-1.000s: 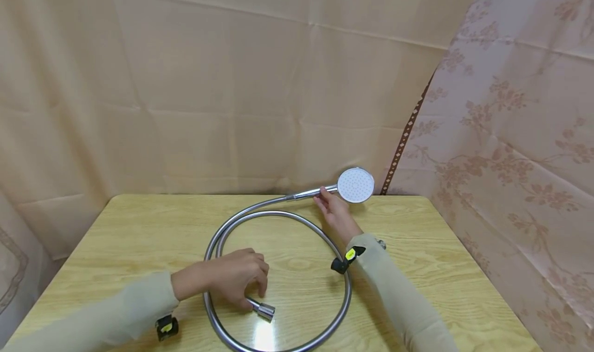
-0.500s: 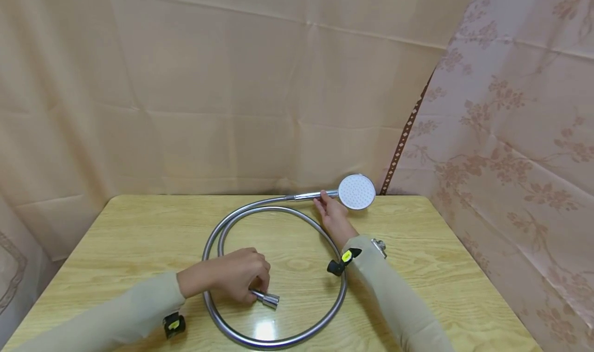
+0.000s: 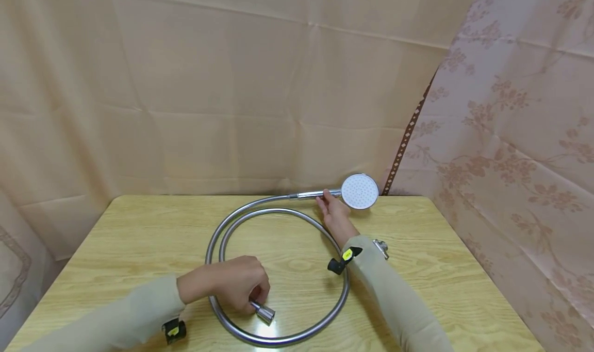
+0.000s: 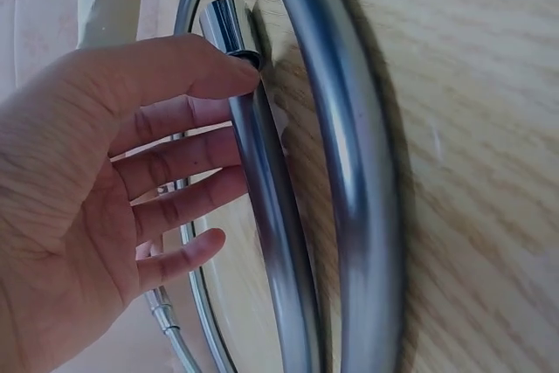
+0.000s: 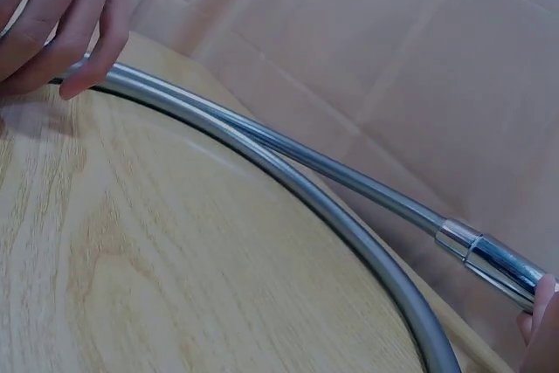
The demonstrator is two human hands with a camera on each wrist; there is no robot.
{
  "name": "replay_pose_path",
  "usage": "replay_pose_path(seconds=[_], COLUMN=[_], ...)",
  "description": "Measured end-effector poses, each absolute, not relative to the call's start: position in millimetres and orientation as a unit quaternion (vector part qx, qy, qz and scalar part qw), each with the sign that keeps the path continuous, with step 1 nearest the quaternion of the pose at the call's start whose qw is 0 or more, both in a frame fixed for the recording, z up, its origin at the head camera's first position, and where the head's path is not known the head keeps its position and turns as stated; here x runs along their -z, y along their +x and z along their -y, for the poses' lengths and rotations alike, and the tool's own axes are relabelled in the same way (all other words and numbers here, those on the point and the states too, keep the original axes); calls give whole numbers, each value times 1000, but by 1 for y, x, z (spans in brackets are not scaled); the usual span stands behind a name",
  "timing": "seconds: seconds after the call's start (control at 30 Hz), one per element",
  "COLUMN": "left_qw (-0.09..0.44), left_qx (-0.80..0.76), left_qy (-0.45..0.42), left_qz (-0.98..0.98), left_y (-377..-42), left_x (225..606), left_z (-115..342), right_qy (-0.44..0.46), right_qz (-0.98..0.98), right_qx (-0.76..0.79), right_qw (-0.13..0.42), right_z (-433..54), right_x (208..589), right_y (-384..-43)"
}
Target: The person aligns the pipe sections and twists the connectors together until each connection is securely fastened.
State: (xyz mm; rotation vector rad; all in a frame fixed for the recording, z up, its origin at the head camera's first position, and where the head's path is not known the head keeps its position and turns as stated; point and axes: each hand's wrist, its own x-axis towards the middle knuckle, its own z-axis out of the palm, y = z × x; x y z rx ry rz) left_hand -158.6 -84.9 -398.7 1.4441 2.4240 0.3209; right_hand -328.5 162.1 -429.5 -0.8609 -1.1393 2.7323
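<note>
A chrome hand shower (image 3: 359, 191) with a round white spray face lies toward the back of the table, its face turned up toward the head camera. My right hand (image 3: 336, 215) holds its handle just below the head. From the handle, a silver metal shower hose (image 3: 344, 290) curves round in a large loop. Inside that loop my left hand (image 3: 242, 284) pinches the hose's free end, right behind the chrome conical nut (image 3: 266, 314). In the left wrist view the thumb and fingertips close on the hose below the nut (image 4: 231, 28), while the little finger stands off.
The wooden table (image 3: 153, 238) has its back edge close to a beige curtain (image 3: 209, 110). A floral curtain (image 3: 520, 177) hangs along the right side. Black wrist cameras sit on both sleeves, the right one (image 3: 341, 262) overlapping the hose loop in the head view.
The left hand has tilted the hose's nut slightly and shifted it a little, its end now pointing lower. The shower head has moved slightly right and down; both grips are kept.
</note>
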Motion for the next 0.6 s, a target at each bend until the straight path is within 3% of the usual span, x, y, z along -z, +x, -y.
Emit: replay_pose_path(seconds=[0.23, 0.47, 0.6], left_qw=[145, 135, 145], left_qx=[-111, -109, -110], left_qy=[495, 499, 497], left_qz=[-849, -849, -848], left_y=[-162, -169, -169], left_x=[401, 402, 400], left_z=[82, 79, 75], right_qy=[-274, -205, -193], right_qz=[364, 335, 369], right_qx=[-890, -918, -906], right_qw=[5, -44, -73], right_z=[-167, -199, -206], right_x=[437, 536, 546], right_y=[-331, -400, -405])
